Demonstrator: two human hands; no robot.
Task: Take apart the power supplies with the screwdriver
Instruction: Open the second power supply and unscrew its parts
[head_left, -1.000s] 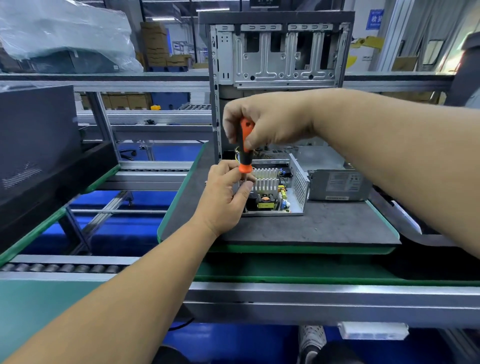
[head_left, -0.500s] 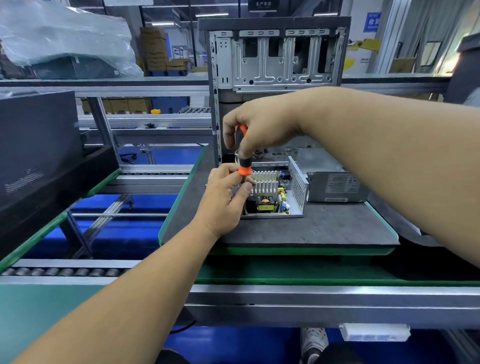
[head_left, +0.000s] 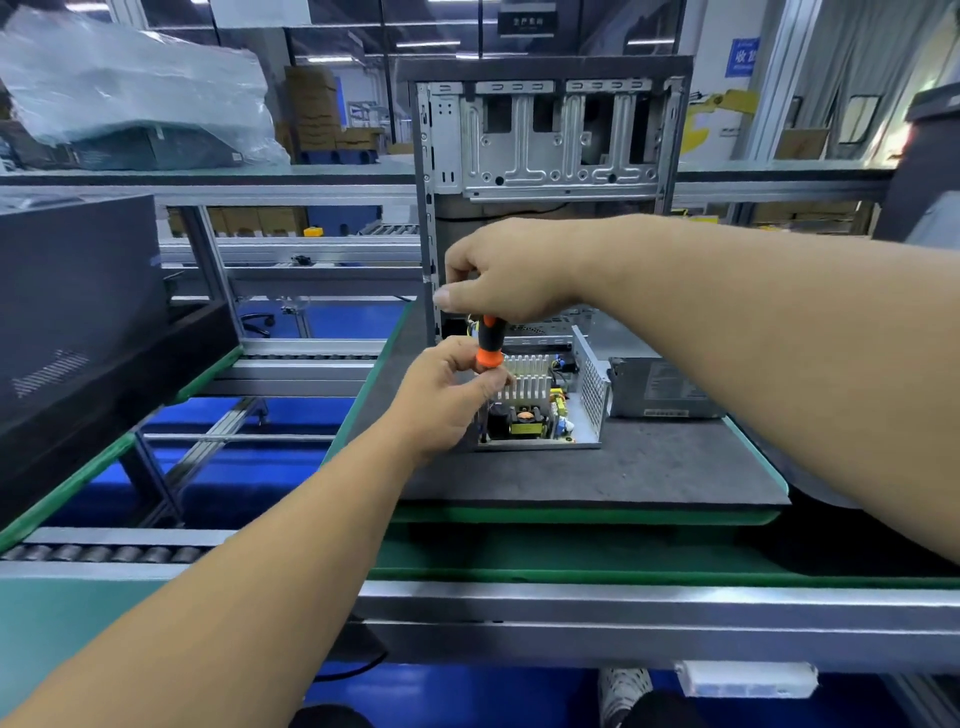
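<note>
An opened power supply (head_left: 540, 410) lies on the dark mat (head_left: 597, 473), its heatsink fins and circuit board exposed inside a silver metal shell. My right hand (head_left: 511, 278) grips the top of an orange and black screwdriver (head_left: 490, 345) that stands upright over the supply's left edge. My left hand (head_left: 449, 397) pinches the screwdriver's lower end and shaft just above the board. The tip is hidden behind my fingers. A second, closed grey power supply (head_left: 662, 389) sits to the right of the open one.
An empty computer case (head_left: 550, 140) stands upright behind the supplies. A black case (head_left: 78, 301) sits on the roller conveyor (head_left: 104, 553) at the left. The mat rests on a green-edged tray (head_left: 571, 517) above a metal rail.
My right hand has turned on the screwdriver handle and now covers more of it. My left hand stays pinched at the shaft. The view has shifted slightly.
</note>
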